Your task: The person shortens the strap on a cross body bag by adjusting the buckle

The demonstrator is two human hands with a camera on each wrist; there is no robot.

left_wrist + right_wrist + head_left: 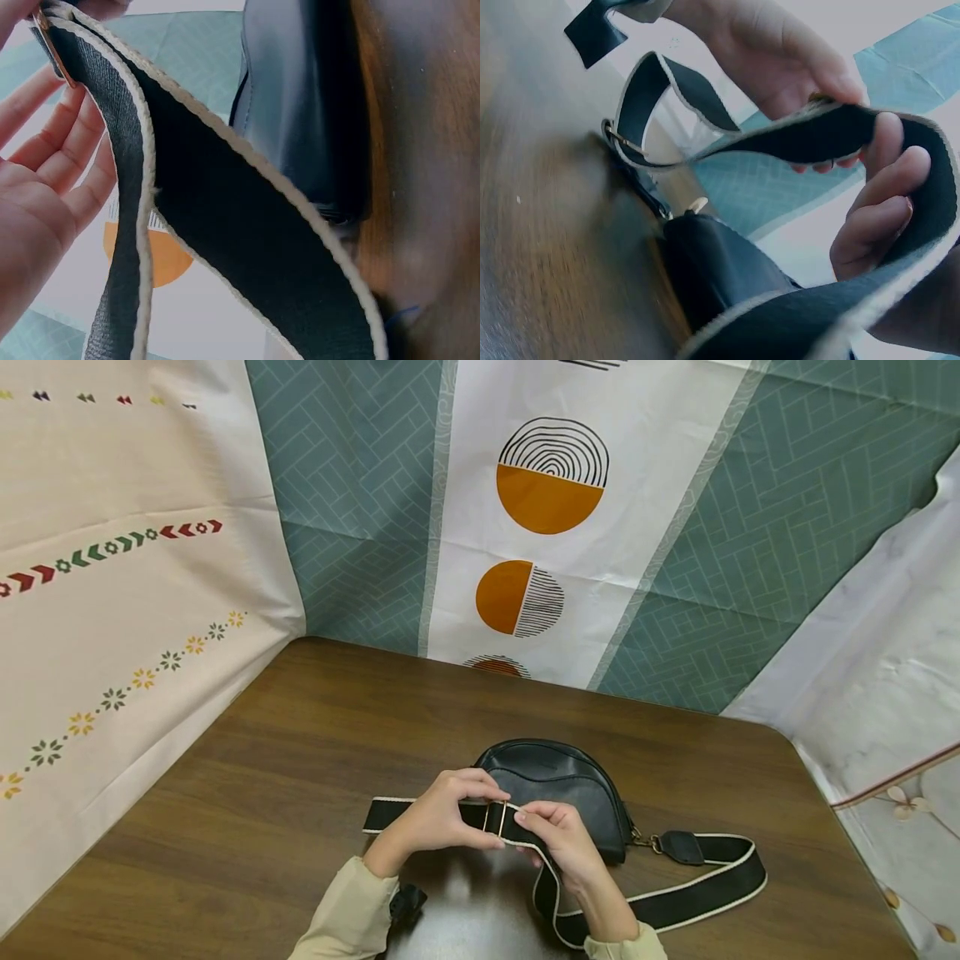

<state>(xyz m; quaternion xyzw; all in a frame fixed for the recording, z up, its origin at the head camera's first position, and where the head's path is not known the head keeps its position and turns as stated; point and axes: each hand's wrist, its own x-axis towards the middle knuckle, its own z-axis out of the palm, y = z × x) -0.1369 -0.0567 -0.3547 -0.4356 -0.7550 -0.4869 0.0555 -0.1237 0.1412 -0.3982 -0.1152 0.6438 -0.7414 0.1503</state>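
Observation:
A black half-moon leather bag [555,781] stands on the table behind both hands. Its wide black strap [693,897] has cream edges and loops out to the right, joined to the bag by a metal clip [655,843]. My left hand [435,814] holds the strap's gold-coloured slider buckle [503,818] between thumb and fingers. Right beside the buckle, my right hand [567,845] pinches the strap, thumb on top. In the right wrist view, the strap passes between its thumb and curled fingers [874,232]. The left wrist view shows two strap layers hanging from the buckle.
The brown wooden table [300,760] extends around the bag. Patterned cloths [360,527] hang behind it and along both sides. A small black piece [407,903] shows at the left wrist.

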